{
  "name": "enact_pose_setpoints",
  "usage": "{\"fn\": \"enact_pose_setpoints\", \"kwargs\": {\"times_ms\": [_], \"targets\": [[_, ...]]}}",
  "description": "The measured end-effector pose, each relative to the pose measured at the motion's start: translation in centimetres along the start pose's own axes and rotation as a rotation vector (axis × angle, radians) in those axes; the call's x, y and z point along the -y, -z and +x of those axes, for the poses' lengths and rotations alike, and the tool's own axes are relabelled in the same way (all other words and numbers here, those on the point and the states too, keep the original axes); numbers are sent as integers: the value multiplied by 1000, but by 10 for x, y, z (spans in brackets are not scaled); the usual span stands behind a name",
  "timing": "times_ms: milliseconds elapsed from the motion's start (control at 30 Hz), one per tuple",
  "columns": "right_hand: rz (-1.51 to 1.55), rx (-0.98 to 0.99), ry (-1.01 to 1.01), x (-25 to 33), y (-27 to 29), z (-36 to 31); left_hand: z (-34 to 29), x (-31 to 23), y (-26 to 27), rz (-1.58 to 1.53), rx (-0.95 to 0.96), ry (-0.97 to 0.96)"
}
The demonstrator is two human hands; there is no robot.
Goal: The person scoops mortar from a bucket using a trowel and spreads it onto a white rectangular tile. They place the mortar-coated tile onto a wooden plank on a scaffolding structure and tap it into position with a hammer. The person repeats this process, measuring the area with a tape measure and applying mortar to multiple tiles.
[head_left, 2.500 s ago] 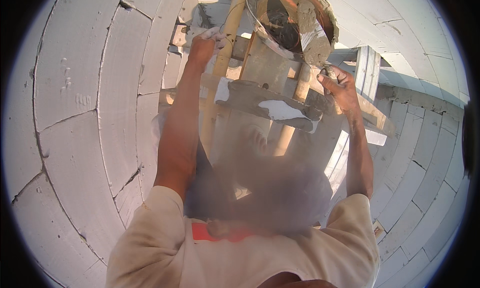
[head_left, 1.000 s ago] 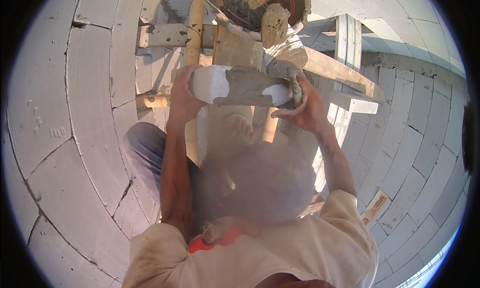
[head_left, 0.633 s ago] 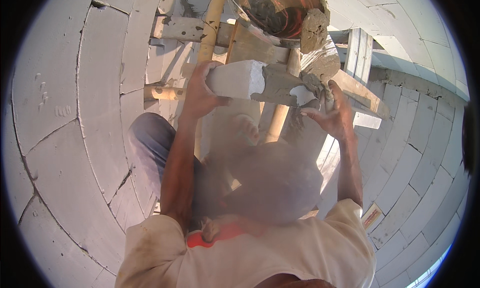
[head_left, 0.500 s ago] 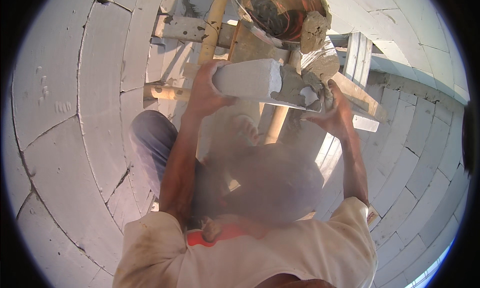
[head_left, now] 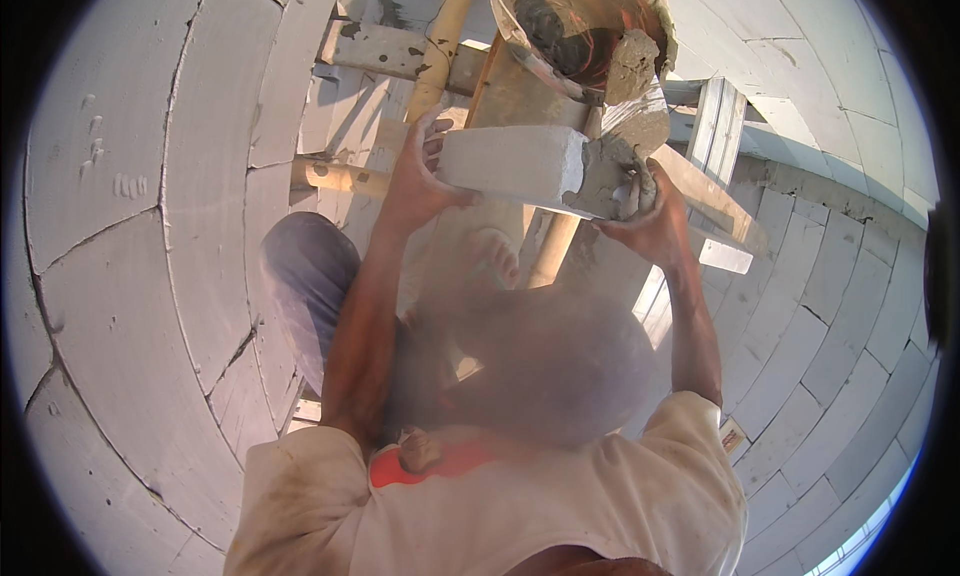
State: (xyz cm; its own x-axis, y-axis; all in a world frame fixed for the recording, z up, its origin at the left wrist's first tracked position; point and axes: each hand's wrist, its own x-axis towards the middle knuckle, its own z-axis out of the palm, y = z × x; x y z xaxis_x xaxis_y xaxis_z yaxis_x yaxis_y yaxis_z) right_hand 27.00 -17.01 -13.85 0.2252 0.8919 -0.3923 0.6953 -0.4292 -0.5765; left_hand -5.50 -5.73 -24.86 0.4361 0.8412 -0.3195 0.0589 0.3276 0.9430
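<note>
A pale, light grey building block (head_left: 510, 164) lies crosswise in front of me, with wet grey mortar (head_left: 605, 176) coating its right end. My left hand (head_left: 412, 181) is at the bare left end, fingers curled along the far side and thumb along the near edge. My right hand (head_left: 655, 221) closes round the mortared end, its fingertips smeared grey and partly lost against the mortar. Just beyond that hand, more mortar sits in lumps on a flat, light-coloured piece (head_left: 645, 126). The block's underside is hidden.
A mortar-smeared bucket (head_left: 580, 81) stands beyond the block. Bamboo poles (head_left: 435, 61) and wooden boards (head_left: 385, 51) form a staging around it. Block walls rise at left (head_left: 110, 246) and right (head_left: 800, 326). My bent knee (head_left: 310, 276) is beside the left wall.
The block has shifted slightly right, nearer my right hand. My right fingers have moved in from spread to closed round its mortared end. More of my left fingers now shows.
</note>
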Motion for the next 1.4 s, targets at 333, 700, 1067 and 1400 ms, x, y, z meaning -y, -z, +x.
{"fn": "enact_pose_setpoints", "kwargs": {"times_ms": [333,700,1067,1400], "targets": [[37,-109,90,-3,-3,-11,-4,41,-24,-308,85,133],[303,-171,362,58,86,-1,-26,12,-29,-311,13,-100],[-38,-317,409,108,129,1,-50,-97,8,-672,-259,-257],[-693,-509,901,186,133,-25,-39,-169,9,-88,-441,-450]]}}
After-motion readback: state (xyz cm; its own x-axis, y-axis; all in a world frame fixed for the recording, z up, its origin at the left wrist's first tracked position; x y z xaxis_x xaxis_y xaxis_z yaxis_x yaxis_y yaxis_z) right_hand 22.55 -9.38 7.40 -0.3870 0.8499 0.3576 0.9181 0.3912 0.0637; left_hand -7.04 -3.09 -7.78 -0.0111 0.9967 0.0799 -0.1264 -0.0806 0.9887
